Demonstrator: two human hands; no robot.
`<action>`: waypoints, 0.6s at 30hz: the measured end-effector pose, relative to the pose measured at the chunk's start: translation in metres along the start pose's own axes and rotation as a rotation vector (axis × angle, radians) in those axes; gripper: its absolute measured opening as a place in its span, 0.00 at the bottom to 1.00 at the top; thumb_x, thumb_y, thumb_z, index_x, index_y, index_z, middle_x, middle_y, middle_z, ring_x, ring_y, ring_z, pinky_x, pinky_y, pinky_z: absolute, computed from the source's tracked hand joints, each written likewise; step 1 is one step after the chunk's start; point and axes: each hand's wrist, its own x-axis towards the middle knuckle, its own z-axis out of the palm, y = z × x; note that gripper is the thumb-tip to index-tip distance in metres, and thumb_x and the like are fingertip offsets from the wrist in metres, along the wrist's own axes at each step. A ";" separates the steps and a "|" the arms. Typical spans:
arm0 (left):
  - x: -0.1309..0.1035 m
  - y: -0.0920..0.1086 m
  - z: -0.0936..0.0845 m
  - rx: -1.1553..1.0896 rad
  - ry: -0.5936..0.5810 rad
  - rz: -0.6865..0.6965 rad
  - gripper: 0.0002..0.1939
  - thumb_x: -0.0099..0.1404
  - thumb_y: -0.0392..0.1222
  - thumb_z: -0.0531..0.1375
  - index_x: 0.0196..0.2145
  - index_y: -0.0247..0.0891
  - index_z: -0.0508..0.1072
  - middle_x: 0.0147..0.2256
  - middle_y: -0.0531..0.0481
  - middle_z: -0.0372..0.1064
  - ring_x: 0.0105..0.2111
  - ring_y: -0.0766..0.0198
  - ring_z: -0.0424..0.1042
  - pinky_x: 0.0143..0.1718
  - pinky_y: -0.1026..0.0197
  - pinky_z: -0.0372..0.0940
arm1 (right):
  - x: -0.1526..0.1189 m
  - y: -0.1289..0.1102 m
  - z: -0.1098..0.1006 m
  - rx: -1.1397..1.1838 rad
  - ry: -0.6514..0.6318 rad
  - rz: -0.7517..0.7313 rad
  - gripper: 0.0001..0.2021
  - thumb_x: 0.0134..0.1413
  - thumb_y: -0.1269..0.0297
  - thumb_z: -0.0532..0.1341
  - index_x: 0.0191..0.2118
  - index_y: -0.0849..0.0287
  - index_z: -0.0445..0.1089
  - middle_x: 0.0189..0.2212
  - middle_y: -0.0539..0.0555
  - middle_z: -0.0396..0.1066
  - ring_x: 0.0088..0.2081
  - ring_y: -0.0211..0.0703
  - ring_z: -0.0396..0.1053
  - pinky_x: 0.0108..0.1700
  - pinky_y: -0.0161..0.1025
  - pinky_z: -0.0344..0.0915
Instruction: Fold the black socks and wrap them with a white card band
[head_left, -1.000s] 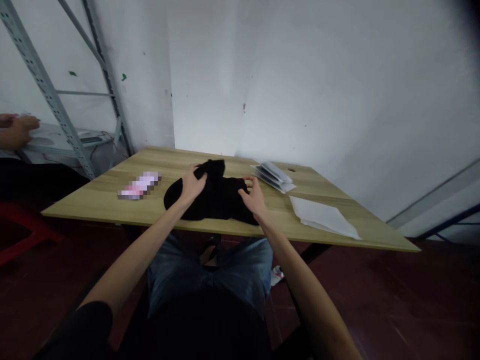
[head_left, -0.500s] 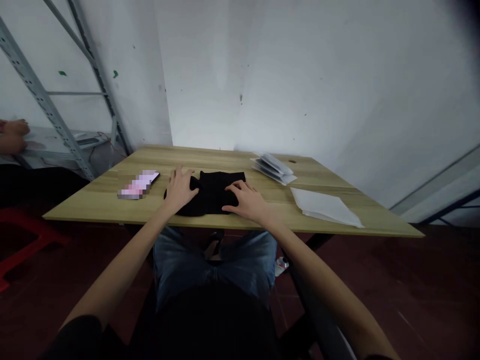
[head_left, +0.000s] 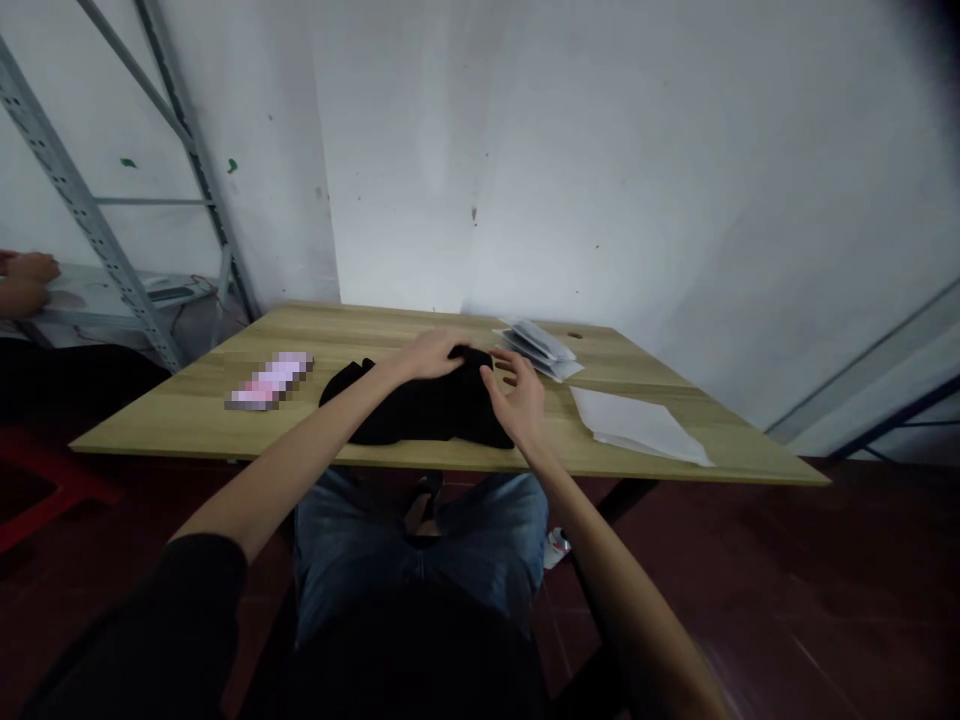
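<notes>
Cloth (head_left: 420, 408), black and rumpled, lies across the near middle of the table (head_left: 180, 415), in the centre of the frame, and both hands are busy at its right end. The step in hand looks to be arranging that end: a fold stands up there, above the flatter part along the near edge. The next move seems to call for a sure hold on this raised fold and a smooth draw of it, so that the layers beneath do not drag along.

The left hand (head_left: 433, 353) reaches over the cloth from the lower left, its fingertips going in at the raised fold. The fold hides them, so I cannot tell whether they pinch it or only press on it. The right hand (head_left: 523, 398) is at the cloth's right edge, thumb and fingers spread and slightly curled, with a gap between them. Its thumb is at or just beside the black edge; contact is hard to judge. The forefinger lies just to the right of the fold.

White papers (head_left: 544, 345) lie beyond the right hand, right of centre, and a white sheet (head_left: 641, 425) lies further right, apart from the cloth.
</notes>
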 end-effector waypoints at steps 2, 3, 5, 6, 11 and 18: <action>0.016 0.008 -0.017 0.067 -0.007 0.079 0.13 0.62 0.35 0.61 0.44 0.41 0.82 0.41 0.46 0.81 0.45 0.51 0.78 0.52 0.53 0.69 | -0.003 0.007 -0.001 0.109 0.064 0.070 0.28 0.63 0.44 0.63 0.62 0.55 0.67 0.60 0.64 0.72 0.55 0.54 0.75 0.55 0.50 0.73; 0.025 0.012 -0.027 0.114 0.016 0.090 0.14 0.62 0.36 0.61 0.44 0.40 0.82 0.40 0.46 0.81 0.44 0.51 0.78 0.51 0.53 0.68 | -0.005 0.011 0.000 0.157 0.069 0.114 0.33 0.61 0.41 0.64 0.64 0.54 0.64 0.61 0.65 0.72 0.56 0.54 0.75 0.55 0.51 0.73; 0.043 0.019 -0.047 0.197 0.065 0.097 0.13 0.62 0.38 0.61 0.44 0.39 0.81 0.38 0.47 0.80 0.45 0.51 0.77 0.52 0.52 0.68 | -0.009 0.016 0.005 0.230 0.026 0.199 0.40 0.57 0.38 0.66 0.67 0.54 0.60 0.61 0.66 0.71 0.58 0.55 0.74 0.56 0.51 0.73; 0.052 0.021 -0.057 0.218 0.085 0.102 0.13 0.62 0.39 0.61 0.43 0.38 0.80 0.39 0.46 0.79 0.46 0.50 0.77 0.52 0.51 0.67 | -0.011 0.017 0.010 0.261 -0.009 0.233 0.42 0.55 0.37 0.67 0.68 0.55 0.59 0.61 0.66 0.72 0.58 0.55 0.74 0.57 0.52 0.73; 0.083 0.043 -0.108 0.220 0.207 0.121 0.16 0.62 0.42 0.62 0.46 0.33 0.78 0.48 0.46 0.76 0.58 0.45 0.72 0.61 0.49 0.63 | -0.004 0.001 0.034 0.470 -0.220 0.292 0.42 0.54 0.40 0.70 0.67 0.56 0.61 0.57 0.65 0.76 0.56 0.54 0.77 0.58 0.50 0.74; 0.075 0.090 -0.179 0.304 0.300 -0.075 0.15 0.67 0.42 0.61 0.47 0.29 0.77 0.47 0.47 0.77 0.53 0.55 0.72 0.61 0.49 0.65 | 0.002 -0.005 0.045 0.432 -0.199 0.169 0.30 0.59 0.45 0.68 0.62 0.55 0.66 0.55 0.60 0.77 0.54 0.51 0.77 0.56 0.47 0.75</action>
